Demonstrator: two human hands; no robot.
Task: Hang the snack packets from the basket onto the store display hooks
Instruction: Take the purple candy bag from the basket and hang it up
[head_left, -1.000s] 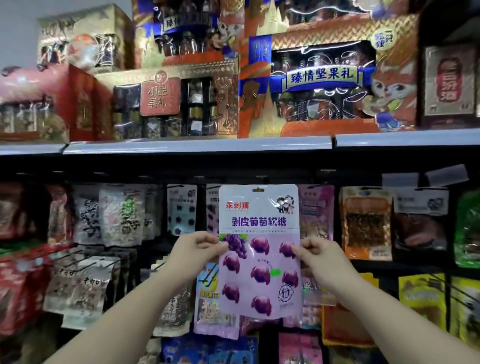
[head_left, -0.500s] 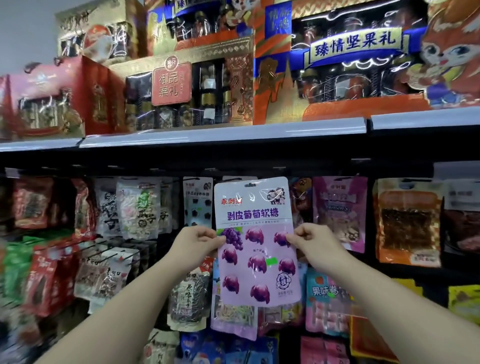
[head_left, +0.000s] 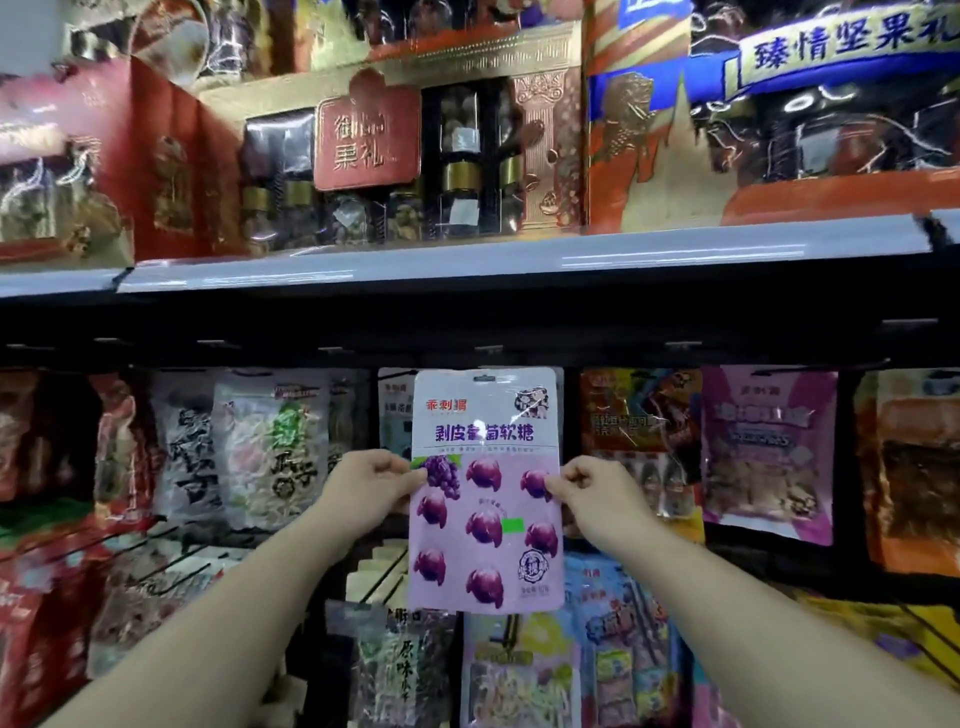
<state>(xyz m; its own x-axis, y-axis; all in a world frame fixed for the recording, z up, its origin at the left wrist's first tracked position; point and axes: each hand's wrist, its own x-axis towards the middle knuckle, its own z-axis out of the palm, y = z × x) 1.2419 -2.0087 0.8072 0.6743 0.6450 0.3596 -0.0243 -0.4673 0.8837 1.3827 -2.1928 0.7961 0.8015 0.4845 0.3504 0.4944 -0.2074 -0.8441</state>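
Head view: one moment at a store display.
Left hand (head_left: 368, 488): pinched shut on the left edge of the purple packet (head_left: 485, 488).
Right hand (head_left: 592, 493): pinched shut on the packet's right edge.
Purple packet: held upright, its top slot just beneath the grey shelf (head_left: 467, 260).
Gift boxes (head_left: 395, 150): stood upon the grey shelf.
Hung packets (head_left: 270, 447): ranged beneath it, to either side of the purple packet.

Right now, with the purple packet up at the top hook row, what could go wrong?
1. The purple packet is pinched only at its side edges by the left hand and right hand; it may flex and its hang hole miss the hook.
2. The hook itself is hidden behind the packet, so alignment is blind.
3. The orange packet hangs close by and could get knocked.
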